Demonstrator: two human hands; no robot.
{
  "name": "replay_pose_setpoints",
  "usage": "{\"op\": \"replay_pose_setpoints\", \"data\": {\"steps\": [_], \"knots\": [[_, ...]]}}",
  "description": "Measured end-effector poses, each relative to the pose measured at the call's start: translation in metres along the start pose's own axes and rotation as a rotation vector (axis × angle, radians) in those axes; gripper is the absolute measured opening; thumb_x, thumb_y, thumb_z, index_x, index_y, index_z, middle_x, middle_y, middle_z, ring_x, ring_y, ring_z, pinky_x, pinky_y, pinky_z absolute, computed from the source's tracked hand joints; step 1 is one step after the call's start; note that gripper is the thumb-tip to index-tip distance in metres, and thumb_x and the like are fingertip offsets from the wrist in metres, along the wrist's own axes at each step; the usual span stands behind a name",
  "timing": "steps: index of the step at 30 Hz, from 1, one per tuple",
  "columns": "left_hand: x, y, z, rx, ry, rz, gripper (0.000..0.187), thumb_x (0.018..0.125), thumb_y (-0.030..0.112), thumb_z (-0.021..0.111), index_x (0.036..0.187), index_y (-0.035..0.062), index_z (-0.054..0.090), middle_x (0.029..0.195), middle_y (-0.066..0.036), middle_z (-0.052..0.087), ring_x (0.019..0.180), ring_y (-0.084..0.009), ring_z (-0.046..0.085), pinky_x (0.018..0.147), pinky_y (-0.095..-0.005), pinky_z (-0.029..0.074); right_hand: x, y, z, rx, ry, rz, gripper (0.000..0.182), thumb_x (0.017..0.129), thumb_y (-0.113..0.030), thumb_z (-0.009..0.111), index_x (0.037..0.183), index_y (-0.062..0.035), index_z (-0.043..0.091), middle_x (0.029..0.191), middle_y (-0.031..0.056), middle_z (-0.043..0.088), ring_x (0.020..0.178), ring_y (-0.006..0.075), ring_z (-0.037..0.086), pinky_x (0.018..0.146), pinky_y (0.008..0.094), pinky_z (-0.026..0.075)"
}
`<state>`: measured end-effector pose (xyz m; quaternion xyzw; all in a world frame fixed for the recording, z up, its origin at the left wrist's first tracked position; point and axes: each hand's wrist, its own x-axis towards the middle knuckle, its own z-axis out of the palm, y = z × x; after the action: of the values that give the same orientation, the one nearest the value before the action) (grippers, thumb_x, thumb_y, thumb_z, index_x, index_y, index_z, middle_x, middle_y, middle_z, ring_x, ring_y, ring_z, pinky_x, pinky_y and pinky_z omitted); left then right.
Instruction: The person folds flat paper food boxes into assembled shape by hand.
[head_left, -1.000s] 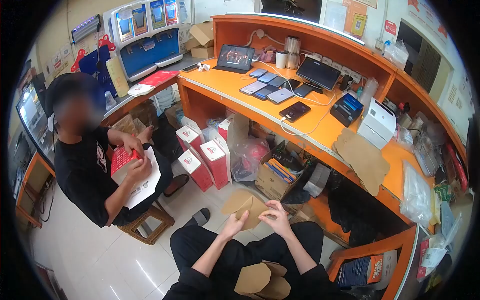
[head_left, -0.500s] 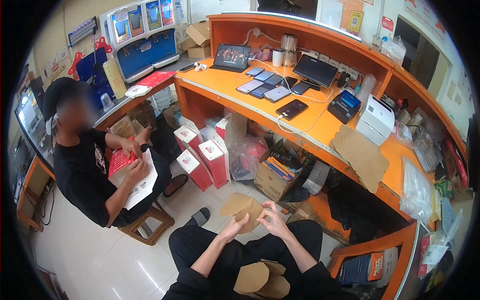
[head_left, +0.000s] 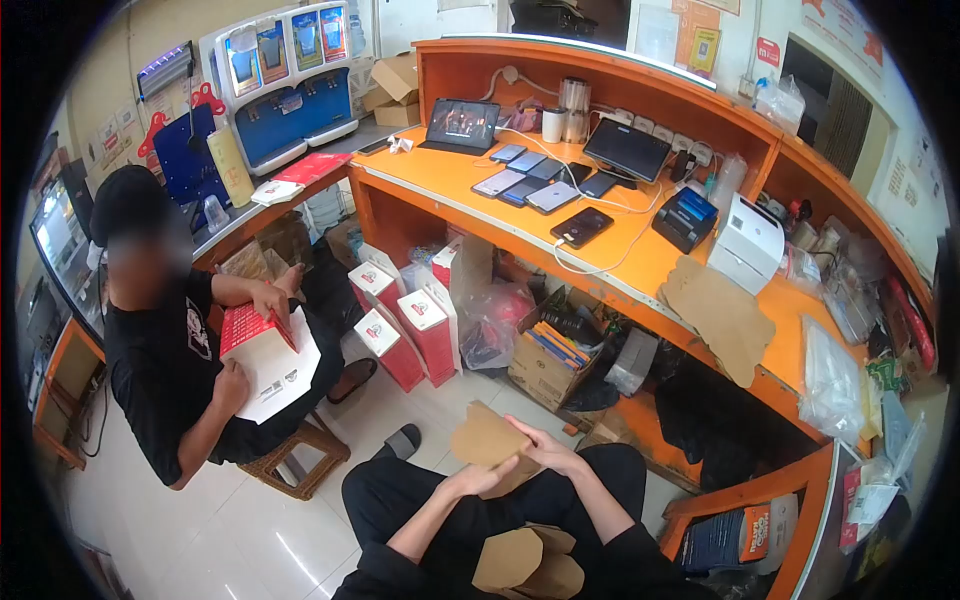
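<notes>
Over my lap, a partly folded brown cardboard food box (head_left: pixel 482 437) is held between both hands. My left hand (head_left: pixel 484 478) grips its lower near side, the fingers pressed along the board. At the box's right edge is my right hand (head_left: pixel 547 449), closed round it with the fingers over the top. The hands nearly meet. Another brown cardboard food box (head_left: pixel 505 562), with its flaps standing up, rests in my lap below my forearms.
At left, a seated person (head_left: pixel 150 290) handles a red and white carton (head_left: pixel 270 370). Several red cartons (head_left: pixel 425 330) stand on the floor. The orange counter (head_left: pixel 620 240) ahead bears phones, a tablet, printers and flat brown cardboard blanks (head_left: pixel 715 315). An open carton (head_left: pixel 545 370) sits beneath.
Both my hands have shifted on the brown box, the right one now over its edge, and its panels sit differently. The other person's hands have moved apart on the red and white carton.
</notes>
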<state>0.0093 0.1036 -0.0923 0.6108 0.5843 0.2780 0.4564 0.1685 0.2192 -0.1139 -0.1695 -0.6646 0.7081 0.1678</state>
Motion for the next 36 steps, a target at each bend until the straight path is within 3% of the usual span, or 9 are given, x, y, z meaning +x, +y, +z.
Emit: {"op": "replay_pose_setpoints", "data": {"steps": [3, 7, 12, 15, 19, 23, 24, 27, 36], "knots": [[0.000, 0.000, 0.003, 0.093, -0.130, 0.037, 0.045, 0.093, 0.042, 0.044, 0.119, 0.0067, 0.054, 0.120, -0.018, 0.056, 0.114, -0.0325, 0.050, 0.097, -0.0388, 0.039, 0.001, -0.002, 0.002, 0.076, 0.289, 0.211, 0.073, 0.091, -0.030, 0.058, 0.143, 0.0009, 0.018, 0.145, 0.0136, 0.028, 0.131, 0.0208, 0.031, 0.106, 0.0305, 0.026], [0.002, -0.008, 0.014, 0.284, -0.067, 0.292, 0.040, 0.090, 0.035, 0.052, 0.119, 0.0082, 0.055, 0.119, -0.016, 0.057, 0.113, -0.0327, 0.051, 0.093, -0.0404, 0.042, -0.002, -0.015, 0.004, 0.073, 0.236, 0.120, 0.046, 0.093, -0.019, 0.055, 0.130, 0.0040, 0.042, 0.122, 0.0099, 0.054, 0.108, 0.0147, 0.053, 0.089, 0.0257, 0.042], [0.001, 0.002, 0.005, 0.198, -0.129, 0.394, 0.041, 0.089, 0.034, 0.056, 0.119, 0.0071, 0.055, 0.118, -0.015, 0.058, 0.111, -0.0286, 0.053, 0.094, -0.0367, 0.042, -0.001, -0.006, 0.001, 0.223, 0.372, 0.067, 0.022, 0.093, -0.016, 0.053, 0.107, 0.0007, 0.058, 0.098, 0.0019, 0.062, 0.085, 0.0088, 0.058, 0.075, 0.0208, 0.045], [0.004, 0.000, -0.004, -0.397, -0.075, 0.165, 0.049, 0.087, 0.039, 0.057, 0.122, 0.0051, 0.053, 0.117, -0.014, 0.058, 0.111, -0.0253, 0.053, 0.096, -0.0336, 0.039, -0.005, -0.022, 0.003, 0.279, 0.420, -0.040, 0.020, 0.093, -0.019, 0.053, 0.096, -0.0005, 0.061, 0.097, 0.0011, 0.058, 0.089, 0.0094, 0.055, 0.080, 0.0229, 0.043], [-0.002, 0.027, -0.011, -1.495, -0.135, 0.199, 0.104, 0.068, 0.083, 0.037, 0.137, 0.0050, 0.033, 0.139, -0.012, 0.037, 0.127, -0.0276, 0.037, 0.105, -0.0425, 0.030, -0.004, -0.033, 0.002, 0.076, 0.325, -0.302, 0.020, 0.089, -0.023, 0.059, 0.087, -0.0040, 0.062, 0.108, 0.0039, 0.047, 0.109, 0.0142, 0.044, 0.096, 0.0303, 0.034], [-0.003, 0.013, -0.022, -1.790, 0.015, 0.037, 0.103, 0.069, 0.083, 0.040, 0.137, 0.0048, 0.033, 0.141, -0.014, 0.035, 0.129, -0.0306, 0.034, 0.106, -0.0487, 0.027, -0.009, -0.030, -0.008, -0.221, 0.146, -0.195, 0.014, 0.078, -0.022, 0.071, 0.082, -0.0090, 0.065, 0.115, 0.0060, 0.040, 0.118, 0.0207, 0.034, 0.103, 0.0345, 0.025], [-0.005, 0.010, -0.024, -1.906, -0.039, 0.029, 0.087, 0.078, 0.069, 0.050, 0.136, 0.0047, 0.034, 0.136, -0.014, 0.040, 0.125, -0.0287, 0.041, 0.102, -0.0450, 0.034, -0.009, -0.033, -0.009, -0.321, 0.164, -0.209, 0.014, 0.075, -0.021, 0.073, 0.081, -0.0099, 0.066, 0.114, 0.0059, 0.041, 0.117, 0.0217, 0.036, 0.102, 0.0347, 0.026], [0.001, 0.015, -0.020, -1.113, 0.199, -0.162, 0.071, 0.084, 0.049, 0.060, 0.134, 0.0043, 0.037, 0.129, -0.012, 0.048, 0.117, -0.0257, 0.049, 0.095, -0.0389, 0.043, -0.009, -0.030, -0.006, -0.524, 0.297, -0.196, 0.015, 0.069, -0.017, 0.078, 0.078, -0.0104, 0.068, 0.112, 0.0061, 0.042, 0.113, 0.0239, 0.041, 0.099, 0.0358, 0.032], [0.017, -0.005, -0.002, -0.703, 0.545, -0.378, 0.032, 0.090, 0.028, 0.057, 0.102, -0.0017, 0.062, 0.074, -0.006, 0.063, 0.066, -0.0169, 0.058, 0.061, -0.0316, 0.047, -0.001, -0.013, 0.004, -0.516, 0.502, -0.198, 0.013, 0.069, -0.010, 0.077, 0.076, -0.0041, 0.068, 0.112, 0.0088, 0.044, 0.104, 0.0255, 0.053, 0.087, 0.0358, 0.046]]}}
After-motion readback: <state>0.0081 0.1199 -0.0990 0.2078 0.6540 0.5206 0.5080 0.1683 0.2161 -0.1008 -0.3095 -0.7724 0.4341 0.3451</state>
